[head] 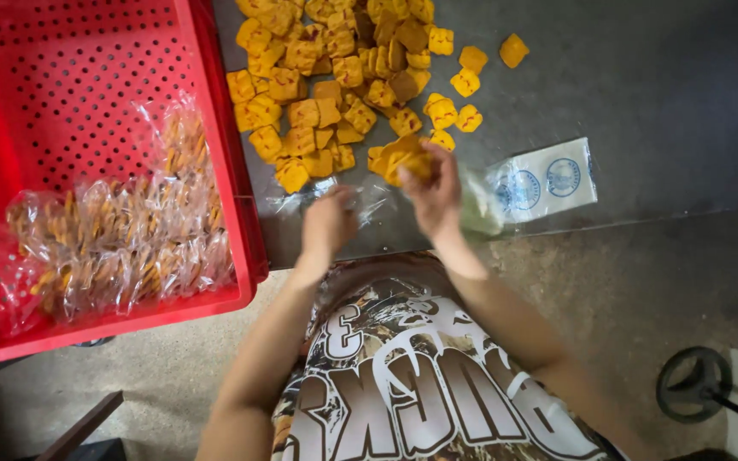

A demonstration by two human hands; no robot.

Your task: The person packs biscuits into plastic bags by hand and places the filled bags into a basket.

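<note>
Yellow snacks (405,160) clutched in right hand (433,198), left hand (328,224) on clear bag (335,201)

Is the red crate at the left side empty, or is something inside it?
Not empty. The red crate holds clear filled bags of brownish snacks, heaped along its near side; the far part is bare.

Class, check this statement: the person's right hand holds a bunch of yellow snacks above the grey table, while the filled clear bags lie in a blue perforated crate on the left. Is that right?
Not quite. The crate is red, not blue, as the head view shows. The rest stands: the right hand holds yellow snacks above the grey table, and the filled clear bags lie in the perforated crate on the left.
</note>
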